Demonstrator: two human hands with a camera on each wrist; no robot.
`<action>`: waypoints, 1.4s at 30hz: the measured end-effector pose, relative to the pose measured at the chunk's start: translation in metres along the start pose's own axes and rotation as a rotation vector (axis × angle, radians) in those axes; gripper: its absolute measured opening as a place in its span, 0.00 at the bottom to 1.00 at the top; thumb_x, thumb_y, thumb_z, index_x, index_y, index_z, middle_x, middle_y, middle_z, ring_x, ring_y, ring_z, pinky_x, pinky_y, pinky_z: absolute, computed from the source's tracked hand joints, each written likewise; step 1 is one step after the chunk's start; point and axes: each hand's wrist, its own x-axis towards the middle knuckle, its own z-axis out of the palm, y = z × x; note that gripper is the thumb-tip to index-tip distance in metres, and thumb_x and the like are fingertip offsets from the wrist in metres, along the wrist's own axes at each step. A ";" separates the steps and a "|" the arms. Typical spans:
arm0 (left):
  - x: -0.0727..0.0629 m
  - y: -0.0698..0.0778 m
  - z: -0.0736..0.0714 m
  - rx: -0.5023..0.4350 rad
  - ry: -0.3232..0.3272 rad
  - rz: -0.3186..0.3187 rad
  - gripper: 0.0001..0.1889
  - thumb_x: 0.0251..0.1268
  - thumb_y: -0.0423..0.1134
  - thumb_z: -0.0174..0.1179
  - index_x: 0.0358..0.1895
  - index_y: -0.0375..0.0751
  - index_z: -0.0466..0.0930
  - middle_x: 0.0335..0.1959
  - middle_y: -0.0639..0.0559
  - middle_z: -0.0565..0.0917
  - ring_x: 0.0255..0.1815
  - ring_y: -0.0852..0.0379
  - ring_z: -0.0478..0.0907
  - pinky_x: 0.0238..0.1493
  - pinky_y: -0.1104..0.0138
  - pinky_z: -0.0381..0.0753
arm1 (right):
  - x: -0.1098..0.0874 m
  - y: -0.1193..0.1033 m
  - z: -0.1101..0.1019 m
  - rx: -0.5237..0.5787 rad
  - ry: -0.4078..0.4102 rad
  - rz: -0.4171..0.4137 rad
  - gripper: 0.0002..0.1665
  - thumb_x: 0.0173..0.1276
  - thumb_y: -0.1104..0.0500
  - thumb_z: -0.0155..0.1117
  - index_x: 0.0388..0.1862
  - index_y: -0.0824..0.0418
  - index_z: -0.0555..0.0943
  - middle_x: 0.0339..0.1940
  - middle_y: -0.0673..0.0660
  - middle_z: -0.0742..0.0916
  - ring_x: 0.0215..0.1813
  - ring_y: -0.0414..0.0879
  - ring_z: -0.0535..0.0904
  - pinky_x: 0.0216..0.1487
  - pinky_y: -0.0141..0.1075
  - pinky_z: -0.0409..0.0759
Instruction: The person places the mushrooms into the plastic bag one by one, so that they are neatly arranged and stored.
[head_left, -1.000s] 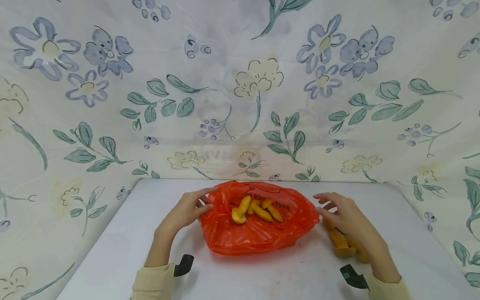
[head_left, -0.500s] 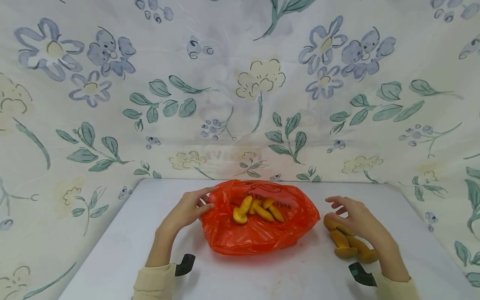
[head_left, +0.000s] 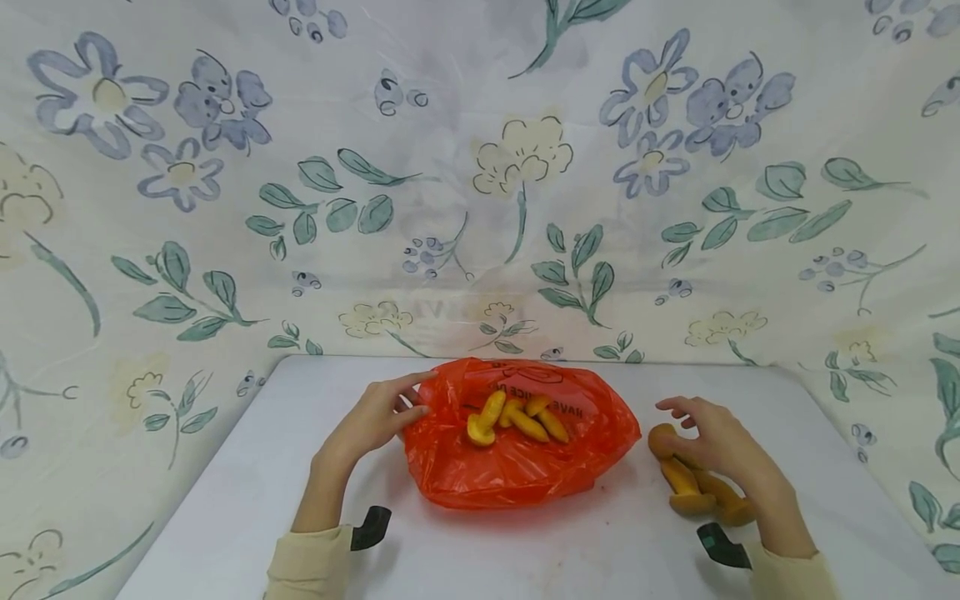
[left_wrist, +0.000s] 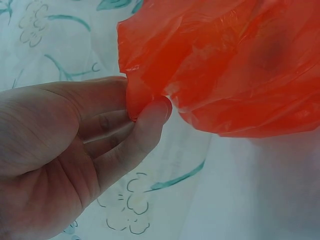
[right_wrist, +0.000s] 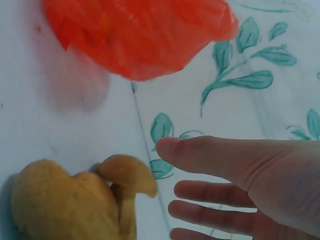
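A crinkled red plastic bag (head_left: 495, 483) with dark lettering lies on the white table, and a few yellow-brown mushrooms (head_left: 483, 423) show at its middle. My left hand (head_left: 372, 421) pinches the bag's left edge between thumb and fingers; in the left wrist view the red film (left_wrist: 220, 75) passes between them. Several more mushrooms (head_left: 681, 482) lie in a group right of the bag. Over this group hovers my right hand (head_left: 716, 435), fingers relaxed and holding nothing. In the right wrist view its thumb (right_wrist: 200, 155) is apart from both the mushrooms (right_wrist: 65, 202) and the bag (right_wrist: 145, 40).
The white table (head_left: 525, 558) ends at the back against a floral-patterned cloth (head_left: 450, 275), which also rises at both sides. Dark wrist-worn pieces (head_left: 371, 528) sit near both sleeves. Small specks dot the tabletop in front of the bag.
My right hand has left the bag's right edge and moved right, over the loose mushrooms. My left hand keeps its hold on the bag's left edge.
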 end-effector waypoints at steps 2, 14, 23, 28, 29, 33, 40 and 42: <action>0.000 0.000 0.000 0.003 0.001 -0.002 0.28 0.66 0.36 0.63 0.70 0.48 0.70 0.43 0.44 0.84 0.34 0.57 0.80 0.32 0.69 0.85 | 0.002 0.002 0.001 -0.016 -0.011 0.021 0.30 0.62 0.54 0.71 0.62 0.60 0.77 0.55 0.66 0.83 0.53 0.59 0.78 0.46 0.50 0.85; 0.002 -0.001 0.001 0.013 0.007 -0.011 0.28 0.66 0.36 0.63 0.70 0.48 0.70 0.43 0.45 0.84 0.34 0.57 0.79 0.34 0.68 0.86 | 0.006 0.011 0.009 0.002 -0.081 0.122 0.31 0.63 0.47 0.70 0.63 0.56 0.75 0.56 0.65 0.81 0.54 0.58 0.76 0.45 0.51 0.83; 0.002 -0.001 0.002 0.007 0.003 -0.010 0.28 0.66 0.35 0.63 0.69 0.48 0.71 0.43 0.45 0.84 0.34 0.56 0.79 0.33 0.68 0.85 | 0.007 0.011 0.012 0.037 -0.115 0.137 0.31 0.62 0.48 0.70 0.63 0.55 0.76 0.55 0.64 0.81 0.50 0.53 0.77 0.43 0.46 0.84; 0.001 0.000 0.003 0.017 0.006 -0.012 0.28 0.65 0.36 0.63 0.69 0.48 0.71 0.43 0.45 0.85 0.34 0.56 0.79 0.34 0.68 0.85 | 0.008 0.009 0.014 0.021 -0.125 0.148 0.33 0.60 0.51 0.73 0.63 0.56 0.76 0.53 0.63 0.82 0.47 0.51 0.77 0.40 0.43 0.84; 0.001 0.001 0.003 0.018 0.007 -0.013 0.28 0.65 0.36 0.63 0.69 0.48 0.71 0.43 0.45 0.85 0.34 0.57 0.79 0.33 0.68 0.85 | 0.008 0.009 0.014 0.015 -0.125 0.147 0.33 0.59 0.51 0.73 0.63 0.57 0.76 0.53 0.64 0.82 0.47 0.51 0.77 0.40 0.43 0.84; 0.001 0.002 0.003 0.014 0.006 -0.014 0.28 0.65 0.36 0.63 0.69 0.48 0.71 0.43 0.45 0.84 0.34 0.57 0.79 0.33 0.68 0.85 | 0.008 0.010 0.015 0.008 -0.129 0.153 0.33 0.59 0.52 0.74 0.63 0.57 0.76 0.52 0.63 0.82 0.47 0.50 0.77 0.40 0.43 0.84; 0.002 0.003 0.003 0.011 0.001 -0.005 0.28 0.65 0.35 0.63 0.69 0.47 0.72 0.42 0.45 0.84 0.33 0.57 0.80 0.32 0.69 0.85 | 0.007 0.011 0.016 0.008 -0.127 0.150 0.33 0.59 0.53 0.74 0.63 0.56 0.75 0.52 0.62 0.82 0.46 0.50 0.78 0.40 0.42 0.83; 0.002 0.003 0.003 0.009 -0.001 0.000 0.28 0.65 0.34 0.63 0.69 0.47 0.72 0.42 0.46 0.84 0.33 0.57 0.80 0.31 0.69 0.85 | 0.007 0.011 0.016 0.005 -0.126 0.150 0.33 0.59 0.53 0.74 0.63 0.56 0.76 0.52 0.62 0.82 0.46 0.50 0.78 0.40 0.42 0.83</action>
